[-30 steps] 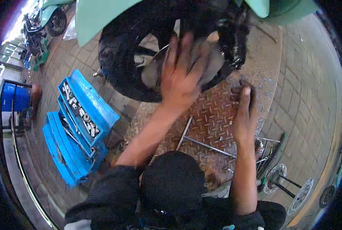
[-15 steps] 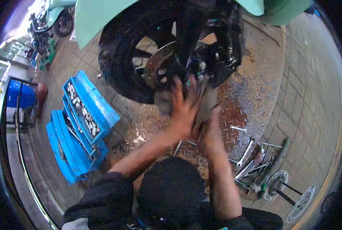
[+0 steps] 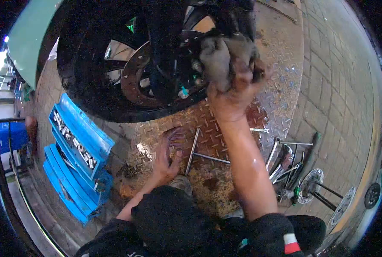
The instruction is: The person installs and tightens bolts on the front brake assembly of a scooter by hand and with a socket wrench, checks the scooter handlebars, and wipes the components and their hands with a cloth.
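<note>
My right hand point(image 3: 238, 96) presses a grey rag point(image 3: 216, 60) against the brake caliper area on the right side of the front wheel point(image 3: 88, 103). The rag hides most of the caliper. Left of it, the brake disc point(image 3: 130, 88) and the dark fork leg point(image 3: 161, 55) show. My left hand point(image 3: 168, 156) is lower down, away from the wheel, with its fingers stretched out and nothing in it. Just right of that hand, a T-handle wrench point(image 3: 194, 147) lies on the rusty diamond-plate floor point(image 3: 208, 184).
A blue cantilever toolbox point(image 3: 86, 124) full of sockets stands open on the left. To the right lie several wrenches point(image 3: 274, 156), and a disc-shaped part with rods point(image 3: 312, 184). Light green bodywork point(image 3: 34, 47) is at upper left.
Both hands were together at the wheel's lower edge. My left hand has dropped away toward me, while my right hand has moved up and right with the rag. The view has shifted.
</note>
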### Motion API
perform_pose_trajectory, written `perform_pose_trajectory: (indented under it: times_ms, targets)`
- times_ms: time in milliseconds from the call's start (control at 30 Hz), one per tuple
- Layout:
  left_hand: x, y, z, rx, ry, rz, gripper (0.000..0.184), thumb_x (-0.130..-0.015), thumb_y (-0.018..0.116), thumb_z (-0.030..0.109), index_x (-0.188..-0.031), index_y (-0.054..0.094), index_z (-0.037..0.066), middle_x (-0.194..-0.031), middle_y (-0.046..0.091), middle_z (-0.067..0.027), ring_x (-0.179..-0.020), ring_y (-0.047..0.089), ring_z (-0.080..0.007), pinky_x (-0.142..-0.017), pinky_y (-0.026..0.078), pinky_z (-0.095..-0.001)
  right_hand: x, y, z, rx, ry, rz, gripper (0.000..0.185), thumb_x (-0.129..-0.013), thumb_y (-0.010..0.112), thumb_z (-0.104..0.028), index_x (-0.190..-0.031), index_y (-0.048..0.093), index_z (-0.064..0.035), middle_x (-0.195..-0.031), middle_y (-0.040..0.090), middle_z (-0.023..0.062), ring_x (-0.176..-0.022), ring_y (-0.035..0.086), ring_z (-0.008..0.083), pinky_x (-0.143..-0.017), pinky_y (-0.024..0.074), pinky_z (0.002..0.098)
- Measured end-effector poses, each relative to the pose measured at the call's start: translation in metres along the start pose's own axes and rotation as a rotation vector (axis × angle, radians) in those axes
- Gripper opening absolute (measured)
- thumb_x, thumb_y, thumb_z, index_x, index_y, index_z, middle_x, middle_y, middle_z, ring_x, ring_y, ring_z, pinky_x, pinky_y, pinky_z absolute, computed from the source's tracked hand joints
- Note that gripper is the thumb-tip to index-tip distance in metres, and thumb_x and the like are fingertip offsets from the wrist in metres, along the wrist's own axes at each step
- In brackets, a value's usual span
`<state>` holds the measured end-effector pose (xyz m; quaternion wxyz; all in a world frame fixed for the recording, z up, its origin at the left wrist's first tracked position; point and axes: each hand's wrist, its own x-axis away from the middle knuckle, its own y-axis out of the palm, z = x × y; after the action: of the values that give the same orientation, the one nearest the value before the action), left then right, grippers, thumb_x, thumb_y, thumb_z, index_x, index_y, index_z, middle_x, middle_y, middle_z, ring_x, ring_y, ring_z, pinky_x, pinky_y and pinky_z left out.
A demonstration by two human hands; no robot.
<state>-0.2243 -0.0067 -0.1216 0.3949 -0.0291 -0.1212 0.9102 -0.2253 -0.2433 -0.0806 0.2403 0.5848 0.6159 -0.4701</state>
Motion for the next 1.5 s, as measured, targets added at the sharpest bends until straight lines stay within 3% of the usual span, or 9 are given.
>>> perform_pose_trajectory:
  times_ms: [300, 400, 467, 667, 767, 933, 1133, 1233, 1500]
  targets:
    - [0.009, 0.014, 0.013, -0.013, -0.106, -0.086, 0.047, -0.093, 0.047, 0.033, -0.127, 0.042, 0.001, -0.111, 0.056, -0.0137, -0.099, 0.055, -0.0211, -0.089, 0.042, -0.0346, 0.054, -0.048, 0.017, -0.076, 0.634, -0.498, 0.047, -0.079, 0.065, -0.019, -0.118, 0.045, -0.001, -0.112, 0.044, 0.0244, -0.103, 0.045, 0.0416, -0.092, 0.0359, 0.0456]
    - [0.022, 0.011, -0.008, -0.108, -0.164, -0.053, 0.045, -0.094, 0.047, 0.031, -0.127, 0.041, 0.001, -0.112, 0.056, -0.0124, -0.102, 0.053, -0.0196, -0.089, 0.041, -0.0342, 0.022, -0.043, -0.014, -0.143, 0.502, -0.026, 0.053, -0.07, 0.07, -0.017, -0.115, 0.047, -0.0008, -0.119, 0.039, 0.0286, -0.107, 0.043, 0.0484, -0.09, 0.039, 0.0483]
    - [0.028, 0.009, -0.021, -0.139, -0.155, -0.014, 0.043, -0.095, 0.046, 0.03, -0.127, 0.041, 0.001, -0.113, 0.055, -0.0119, -0.104, 0.052, -0.0189, -0.09, 0.041, -0.0338, 0.014, -0.031, -0.033, -0.053, 0.318, -0.245, 0.044, -0.076, 0.067, -0.018, -0.114, 0.051, -0.0026, -0.12, 0.038, 0.0292, -0.11, 0.04, 0.0483, -0.089, 0.0391, 0.0473]
    - [0.014, 0.01, -0.023, 0.22, -0.23, 0.03, 0.038, -0.097, 0.042, 0.023, -0.129, 0.038, 0.003, -0.118, 0.051, -0.0106, -0.106, 0.051, -0.0187, -0.091, 0.041, -0.0311, 0.054, -0.054, 0.022, -0.474, 0.763, -0.31, 0.046, -0.079, 0.066, -0.031, -0.114, 0.055, -0.0036, -0.12, 0.041, 0.0269, -0.106, 0.043, 0.0458, -0.092, 0.039, 0.0465]
    - [0.019, 0.003, -0.023, 0.154, -0.2, -0.012, 0.04, -0.096, 0.043, 0.024, -0.131, 0.038, 0.004, -0.12, 0.052, -0.0091, -0.102, 0.053, -0.0181, -0.086, 0.043, -0.0307, -0.027, -0.071, -0.019, -0.104, 0.217, -0.276, 0.045, -0.083, 0.059, -0.039, -0.115, 0.057, -0.0077, -0.119, 0.043, 0.0275, -0.105, 0.045, 0.0449, -0.092, 0.0393, 0.0471]
    - [0.015, 0.014, -0.031, 0.214, -0.683, 0.115, 0.044, -0.096, 0.044, 0.03, -0.131, 0.039, 0.003, -0.121, 0.053, -0.0118, -0.107, 0.051, -0.0175, -0.088, 0.042, -0.0302, -0.047, -0.034, -0.039, 0.351, 0.124, -0.411, 0.04, -0.083, 0.056, -0.046, -0.108, 0.064, -0.0153, -0.119, 0.041, 0.0284, -0.105, 0.044, 0.0456, -0.088, 0.0415, 0.0445]
    - [0.022, -0.012, -0.039, 0.114, -0.272, 0.073, 0.047, -0.095, 0.044, 0.034, -0.129, 0.039, 0.002, -0.118, 0.053, -0.0121, -0.102, 0.054, -0.0174, -0.085, 0.044, -0.0308, 0.046, -0.07, 0.033, -0.401, 1.052, 0.051, 0.048, -0.093, 0.045, -0.034, -0.121, 0.049, 0.0043, -0.12, 0.054, 0.0217, -0.106, 0.055, 0.0291, -0.091, 0.0447, 0.0384]
    - [0.04, -0.04, -0.057, 0.289, -0.497, 0.232, 0.043, -0.096, 0.044, 0.033, -0.127, 0.039, 0.003, -0.115, 0.053, -0.0111, -0.102, 0.054, -0.019, -0.083, 0.045, -0.0322, 0.09, -0.028, 0.045, 0.073, 0.774, -0.049, 0.053, -0.092, 0.046, -0.039, -0.119, 0.048, 0.0068, -0.127, 0.043, 0.0287, -0.113, 0.047, 0.0383, -0.096, 0.0372, 0.0448]
    - [0.043, -0.072, -0.07, 0.459, -0.606, 0.572, 0.048, -0.094, 0.045, 0.04, -0.128, 0.037, 0.008, -0.118, 0.052, -0.0106, -0.102, 0.054, -0.0224, -0.082, 0.045, -0.0369, 0.178, 0.043, -0.065, 0.029, 0.781, -0.621, 0.051, -0.09, 0.048, -0.026, -0.121, 0.039, 0.0131, -0.128, 0.036, 0.0362, -0.117, 0.038, 0.0494, -0.097, 0.0335, 0.0504]
